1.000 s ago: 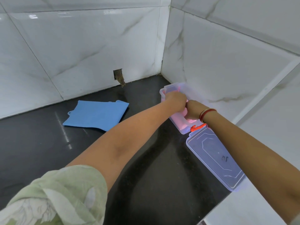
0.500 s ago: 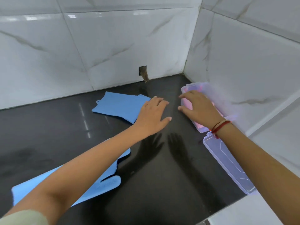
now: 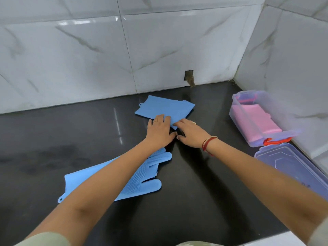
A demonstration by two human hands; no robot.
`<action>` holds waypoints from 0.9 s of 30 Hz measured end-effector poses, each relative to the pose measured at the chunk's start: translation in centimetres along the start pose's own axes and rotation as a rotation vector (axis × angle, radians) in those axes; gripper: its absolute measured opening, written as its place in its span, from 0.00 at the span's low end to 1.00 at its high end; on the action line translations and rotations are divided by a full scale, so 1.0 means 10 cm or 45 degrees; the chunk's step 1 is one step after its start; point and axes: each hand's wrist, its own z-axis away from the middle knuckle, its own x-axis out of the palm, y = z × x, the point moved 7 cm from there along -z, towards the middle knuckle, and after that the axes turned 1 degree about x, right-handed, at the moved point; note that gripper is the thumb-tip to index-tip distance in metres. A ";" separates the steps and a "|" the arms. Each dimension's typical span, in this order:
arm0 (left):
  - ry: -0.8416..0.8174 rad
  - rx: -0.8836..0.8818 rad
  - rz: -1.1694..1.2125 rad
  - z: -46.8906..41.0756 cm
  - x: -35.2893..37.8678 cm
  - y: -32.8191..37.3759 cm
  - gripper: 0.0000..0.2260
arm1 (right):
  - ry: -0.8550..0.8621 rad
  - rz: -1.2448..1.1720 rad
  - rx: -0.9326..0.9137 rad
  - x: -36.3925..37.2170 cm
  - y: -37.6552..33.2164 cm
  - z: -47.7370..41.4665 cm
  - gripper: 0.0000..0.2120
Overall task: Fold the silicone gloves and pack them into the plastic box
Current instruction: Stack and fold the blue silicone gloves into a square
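With both grips spread, left hand point(image 3: 160, 129) flat on and right hand point(image 3: 190, 133) touching the near corner of the folded blue silicone glove point(image 3: 166, 108), which lies on the desk point(image 3: 71, 135) left of the plastic box point(image 3: 237, 112), take this soft, floppy, probably tacky piece by its folded edge.
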 end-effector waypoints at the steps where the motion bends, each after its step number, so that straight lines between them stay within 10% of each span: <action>1: -0.007 -0.012 -0.018 -0.04 0.02 -0.04 0.28 | -0.002 0.004 0.011 0.01 0.01 -0.01 0.25; 16: 0.129 0.242 -0.375 -0.41 -0.15 -0.01 0.10 | 0.053 -0.331 0.073 0.05 0.12 0.00 0.29; 23: 0.525 0.231 0.236 -0.14 -0.92 0.25 0.09 | 0.744 -1.287 0.359 -0.24 0.34 0.38 0.38; 27: 0.286 0.116 0.991 -0.05 -1.01 0.40 0.14 | 0.840 -1.489 0.375 -0.21 0.38 0.61 0.42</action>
